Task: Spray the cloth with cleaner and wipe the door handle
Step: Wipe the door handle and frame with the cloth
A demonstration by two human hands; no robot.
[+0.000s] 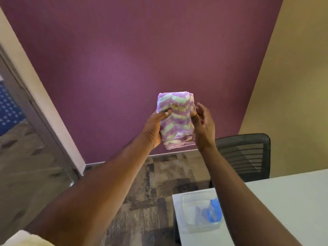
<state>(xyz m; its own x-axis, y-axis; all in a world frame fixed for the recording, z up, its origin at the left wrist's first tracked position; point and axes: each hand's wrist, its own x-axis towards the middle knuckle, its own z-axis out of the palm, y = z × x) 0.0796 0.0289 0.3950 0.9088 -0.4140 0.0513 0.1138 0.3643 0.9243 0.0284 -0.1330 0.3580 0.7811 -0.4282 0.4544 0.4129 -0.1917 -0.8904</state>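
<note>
A folded cloth [175, 119] with purple, green and white zigzag stripes is held up in front of the purple wall. My left hand [154, 128] grips its left edge, thumb across the front. My right hand [204, 126] is at the cloth's right edge with fingers spread and loosely touching it. A blue spray-bottle top [213, 210] lies in a clear plastic container [188, 226] on the white table at the lower right, partly hidden by my right forearm. No door handle is visible.
A white table [276, 201] fills the lower right. A black mesh office chair [246, 155] stands behind it against the tan wall. A glass door and its frame [35, 110] run along the left. Patterned carpet [150, 189] covers the floor.
</note>
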